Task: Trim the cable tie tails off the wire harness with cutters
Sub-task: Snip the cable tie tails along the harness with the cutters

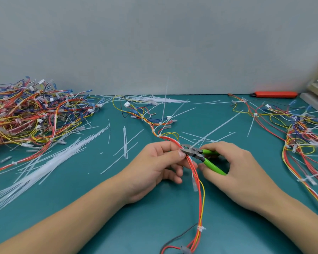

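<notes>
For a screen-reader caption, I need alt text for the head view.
The left hand grips a red-and-yellow wire harness while the right hand holds green-handled cutters at it, over a teal table strewn with white cable ties.

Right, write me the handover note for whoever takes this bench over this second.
Left hand: pinches the red and orange wire harness just under the cutting point.
Right hand: holds the green-handled cutters, blades at the harness beside the left thumb, where a long cable tie tail sticks up and away.
Done: the near tie looks trimmed; cut tails litter the teal mat.
Left: this tail, then the ties farther up the harness. Harness piles sit far left and right; which is finished, I cannot tell.
</notes>
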The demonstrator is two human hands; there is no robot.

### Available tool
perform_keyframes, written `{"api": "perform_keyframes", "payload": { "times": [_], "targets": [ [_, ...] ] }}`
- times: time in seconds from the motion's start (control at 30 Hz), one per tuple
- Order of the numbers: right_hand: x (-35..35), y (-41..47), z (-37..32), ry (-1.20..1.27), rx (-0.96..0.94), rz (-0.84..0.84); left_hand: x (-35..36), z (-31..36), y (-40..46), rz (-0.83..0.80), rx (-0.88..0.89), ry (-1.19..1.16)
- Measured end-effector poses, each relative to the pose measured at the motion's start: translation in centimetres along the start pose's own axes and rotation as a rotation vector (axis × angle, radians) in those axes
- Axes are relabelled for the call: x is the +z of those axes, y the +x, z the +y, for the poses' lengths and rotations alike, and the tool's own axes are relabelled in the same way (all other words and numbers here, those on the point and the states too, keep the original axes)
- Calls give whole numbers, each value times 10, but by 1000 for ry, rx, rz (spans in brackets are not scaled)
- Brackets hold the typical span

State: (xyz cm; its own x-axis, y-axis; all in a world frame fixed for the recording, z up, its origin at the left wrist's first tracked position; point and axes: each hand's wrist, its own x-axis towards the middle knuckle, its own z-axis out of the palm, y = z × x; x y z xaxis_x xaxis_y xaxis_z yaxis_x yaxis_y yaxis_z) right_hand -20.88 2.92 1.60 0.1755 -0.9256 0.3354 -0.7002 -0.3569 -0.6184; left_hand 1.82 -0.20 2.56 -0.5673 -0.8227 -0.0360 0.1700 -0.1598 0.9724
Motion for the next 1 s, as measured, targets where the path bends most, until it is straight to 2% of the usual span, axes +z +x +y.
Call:
{"api": "perform_keyframes", "payload": {
  "times": [0.6,1.0],
  "targets": [
    [2,-1,2,-2,33,31,-1,-2,1,-1,20,17],
    [-1,0,2,-39,-24,27,-1,-4,2,-7,30,38]
  ]
}}
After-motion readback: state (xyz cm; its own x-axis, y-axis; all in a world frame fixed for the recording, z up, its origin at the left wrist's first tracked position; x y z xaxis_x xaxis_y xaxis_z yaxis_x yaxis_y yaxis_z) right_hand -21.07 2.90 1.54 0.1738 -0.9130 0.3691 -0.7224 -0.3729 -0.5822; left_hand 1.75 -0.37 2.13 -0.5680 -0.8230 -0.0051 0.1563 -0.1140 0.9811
